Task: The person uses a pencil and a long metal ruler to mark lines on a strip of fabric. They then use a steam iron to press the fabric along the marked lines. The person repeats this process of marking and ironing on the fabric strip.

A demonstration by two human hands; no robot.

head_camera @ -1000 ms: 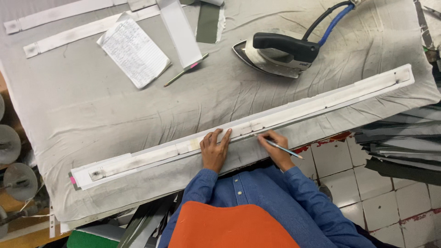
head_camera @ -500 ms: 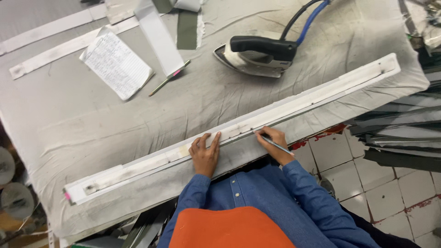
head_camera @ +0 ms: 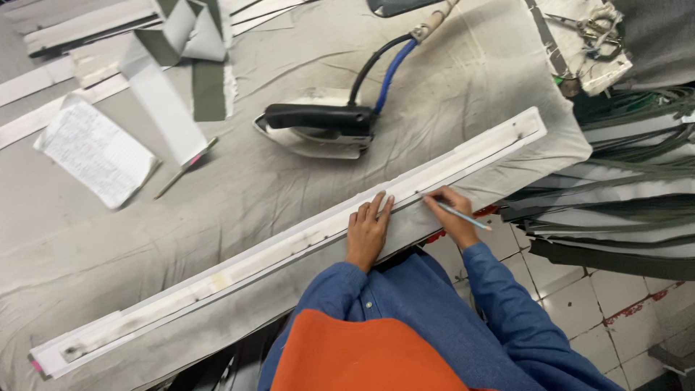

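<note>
A long white strip (head_camera: 275,253) lies slanted along the near edge of the grey cloth-covered table (head_camera: 289,188). My left hand (head_camera: 368,229) rests flat on the strip, fingers spread and pointing away from me. Just to its right, my right hand (head_camera: 452,215) grips a pencil (head_camera: 457,213) whose tip touches the strip. Blue sleeves and an orange garment show below both hands.
An iron (head_camera: 316,130) with a blue and black cord stands behind the strip. Farther left lie a written paper sheet (head_camera: 95,150), a second pencil (head_camera: 184,168) and folded fabric strips (head_camera: 184,65). Stacked dark fabric (head_camera: 615,210) fills the right side; scissors (head_camera: 590,32) at top right.
The view has moved in closer and shifted right. Both hands have slid right along the strip, the pencil still on it.
</note>
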